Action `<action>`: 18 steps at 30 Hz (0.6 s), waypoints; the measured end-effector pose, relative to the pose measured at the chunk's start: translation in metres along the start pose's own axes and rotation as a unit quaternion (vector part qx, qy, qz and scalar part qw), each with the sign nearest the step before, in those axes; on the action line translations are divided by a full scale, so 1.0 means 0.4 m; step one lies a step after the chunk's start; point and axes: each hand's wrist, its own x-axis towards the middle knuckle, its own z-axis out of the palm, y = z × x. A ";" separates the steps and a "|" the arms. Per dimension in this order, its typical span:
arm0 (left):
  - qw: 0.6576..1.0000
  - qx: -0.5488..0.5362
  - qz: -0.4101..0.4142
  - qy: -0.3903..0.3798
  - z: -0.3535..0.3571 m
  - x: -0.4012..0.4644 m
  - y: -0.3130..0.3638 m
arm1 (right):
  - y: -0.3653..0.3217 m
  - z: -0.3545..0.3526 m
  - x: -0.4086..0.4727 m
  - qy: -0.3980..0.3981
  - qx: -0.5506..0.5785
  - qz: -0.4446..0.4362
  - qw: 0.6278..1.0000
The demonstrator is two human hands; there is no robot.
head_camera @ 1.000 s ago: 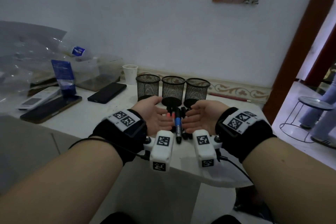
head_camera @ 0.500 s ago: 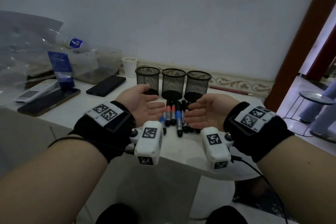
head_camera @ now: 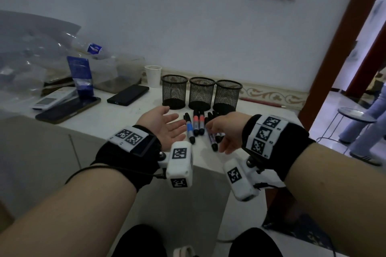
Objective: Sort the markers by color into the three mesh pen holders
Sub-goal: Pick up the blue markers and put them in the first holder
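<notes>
Three black mesh pen holders stand in a row on the white table: left (head_camera: 174, 94), middle (head_camera: 201, 93), right (head_camera: 228, 96). All three look empty. In front of them lies a bunch of markers: a blue-banded one (head_camera: 189, 129), two red-banded ones (head_camera: 196, 123) (head_camera: 201, 123), and darker ones (head_camera: 213, 140) partly under my right hand. My left hand (head_camera: 161, 127) lies palm up, fingers apart, just left of the markers. My right hand (head_camera: 227, 131) hovers palm down over the right-hand markers, fingers spread, holding nothing.
A white paper cup (head_camera: 153, 75) stands left of the holders. Two dark phones (head_camera: 127, 94) (head_camera: 67, 109), a white device (head_camera: 54, 98), a blue packet (head_camera: 80, 73) and clear plastic containers crowd the table's left. A red pencil (head_camera: 262, 102) lies at the back right. A stool (head_camera: 353, 115) and someone's legs are beyond the doorway.
Both hands moved apart, uncovering the markers. My right hand turned from palm up to palm down above the right-hand markers. The left hand stayed palm up.
</notes>
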 end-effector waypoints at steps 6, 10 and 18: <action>1.000 0.009 0.004 0.000 0.002 -0.018 -0.035 | 0.035 0.005 -0.058 -0.012 0.034 -0.014 0.999; 1.000 0.012 0.011 0.014 -0.002 -0.023 -0.048 | 0.054 -0.021 -0.083 0.080 0.016 -0.077 0.994; 1.000 -0.001 0.019 0.025 -0.002 -0.034 -0.052 | 0.071 0.019 -0.061 0.099 -0.322 0.017 0.941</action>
